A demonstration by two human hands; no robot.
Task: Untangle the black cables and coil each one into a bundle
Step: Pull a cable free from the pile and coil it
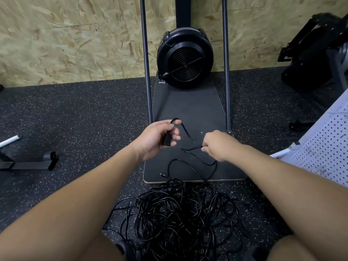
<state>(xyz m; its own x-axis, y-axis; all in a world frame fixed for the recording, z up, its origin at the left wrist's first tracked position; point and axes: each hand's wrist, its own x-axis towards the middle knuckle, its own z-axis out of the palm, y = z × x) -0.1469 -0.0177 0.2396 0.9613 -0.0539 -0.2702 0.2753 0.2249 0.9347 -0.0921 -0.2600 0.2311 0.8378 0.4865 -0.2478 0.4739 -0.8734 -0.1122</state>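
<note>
A: Status on the cables?

B: My left hand [160,136] has its fingers [176,137] curled round a small coiled bundle [166,141] of black cable, held up over the dark platform [188,110]. One loop sticks out above my thumb.

A: And the other one?

B: My right hand [216,145] pinches the same cable [188,135] a little further along; the strand runs between the two hands, slack, not taut. Fist clenched on it, knuckles toward the camera.

A: Where does it go from there?

B: Drops from the right hand, curves across the platform and runs into the tangled pile [178,213] on the speckled rubber floor [75,119], just in front of my knees. A plug end [163,175] lies at the platform's near edge, touching the top of the pile.

A: How many cables in the pile?

B: Can't tell. Loops overlap too densely.

A: Anything around?

B: Black round fan unit [185,57] at the platform's far end against the chipboard wall [66,38], two upright poles [146,72] either side. White perforated panel [323,147] on my right.
</note>
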